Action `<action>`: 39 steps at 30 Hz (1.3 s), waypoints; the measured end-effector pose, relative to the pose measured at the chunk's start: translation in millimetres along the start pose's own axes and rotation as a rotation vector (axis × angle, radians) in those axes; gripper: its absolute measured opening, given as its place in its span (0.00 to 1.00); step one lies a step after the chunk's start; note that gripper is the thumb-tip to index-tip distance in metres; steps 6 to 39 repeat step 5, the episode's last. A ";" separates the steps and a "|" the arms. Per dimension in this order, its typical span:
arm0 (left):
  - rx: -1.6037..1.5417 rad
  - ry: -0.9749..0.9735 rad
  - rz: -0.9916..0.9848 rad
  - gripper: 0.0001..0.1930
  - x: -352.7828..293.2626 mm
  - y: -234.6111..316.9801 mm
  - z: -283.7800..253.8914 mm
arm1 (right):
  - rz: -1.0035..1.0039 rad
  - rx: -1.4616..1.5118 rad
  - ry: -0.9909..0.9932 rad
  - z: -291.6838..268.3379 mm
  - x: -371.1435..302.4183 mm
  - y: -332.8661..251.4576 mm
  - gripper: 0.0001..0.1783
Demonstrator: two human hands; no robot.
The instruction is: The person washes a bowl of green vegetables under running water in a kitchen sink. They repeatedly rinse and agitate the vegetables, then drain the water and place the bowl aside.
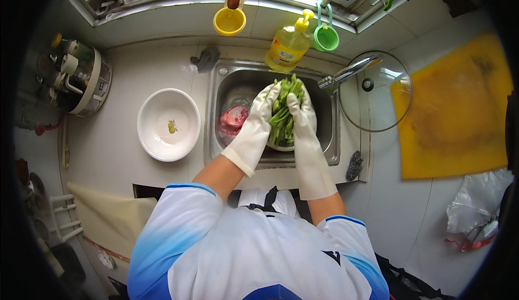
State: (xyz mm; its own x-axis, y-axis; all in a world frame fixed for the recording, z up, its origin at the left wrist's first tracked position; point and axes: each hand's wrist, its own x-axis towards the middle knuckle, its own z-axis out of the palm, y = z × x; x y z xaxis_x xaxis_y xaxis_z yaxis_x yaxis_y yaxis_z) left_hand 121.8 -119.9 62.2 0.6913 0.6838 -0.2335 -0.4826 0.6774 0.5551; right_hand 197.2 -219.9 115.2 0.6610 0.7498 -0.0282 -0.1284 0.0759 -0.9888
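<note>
Both of my hands wear long white rubber gloves and are over the sink (212,121). My left hand (264,106) and my right hand (304,110) are cupped around a bunch of green vegetable pieces (284,105), long and thin like cut green beans or pepper strips. The pieces are pressed between the two palms. Beneath them, the rim of a round container (281,148) shows in the sink; most of it is hidden. A piece of raw red meat (234,117) lies in the sink beside my left glove.
Left of the sink, a white bowl (168,100) holds a small greenish scrap. Behind the sink stand a yellow soap bottle (287,48) and a dark cloth (205,59). The faucet (351,72), a glass lid (397,102), a scouring pad (354,166) and a yellow cutting board (454,116) are at right.
</note>
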 end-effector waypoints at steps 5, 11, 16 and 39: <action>-0.015 0.037 -0.060 0.19 -9.9 4.0 0.5 | 0.019 -0.013 -0.024 16.4 -15.3 -37.1 0.56; -0.015 0.037 -0.060 0.19 -9.9 4.0 0.5 | 0.019 -0.013 -0.024 16.4 -15.3 -37.1 0.56; -0.015 0.037 -0.060 0.19 -9.9 4.0 0.5 | 0.019 -0.013 -0.024 16.4 -15.3 -37.1 0.56; -0.015 0.037 -0.060 0.19 -9.9 4.0 0.5 | 0.019 -0.013 -0.024 16.4 -15.3 -37.1 0.56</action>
